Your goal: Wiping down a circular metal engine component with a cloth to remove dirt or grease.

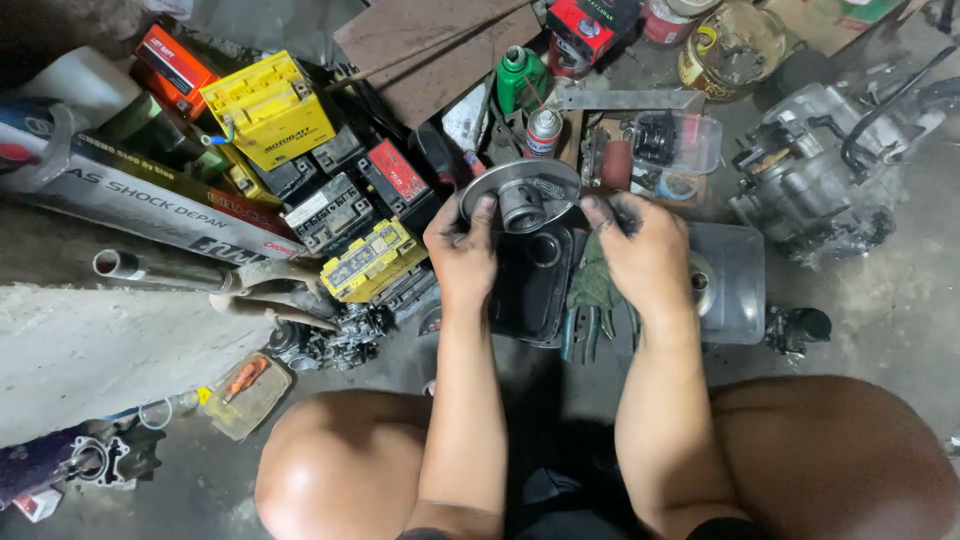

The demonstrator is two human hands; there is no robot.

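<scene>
Two hands on one part here: the left hand grips the near-left rim of the round metal pulley disc, thumb on its face, while the right hand pinches the right edge with greasy fingers curled round it. The disc sits held up over a dark plastic cover on the floor, a green rag just beside it. My take: keep the grip out on the rim, hold it level, and wipe that grease off so the hub doesn't slip.
</scene>
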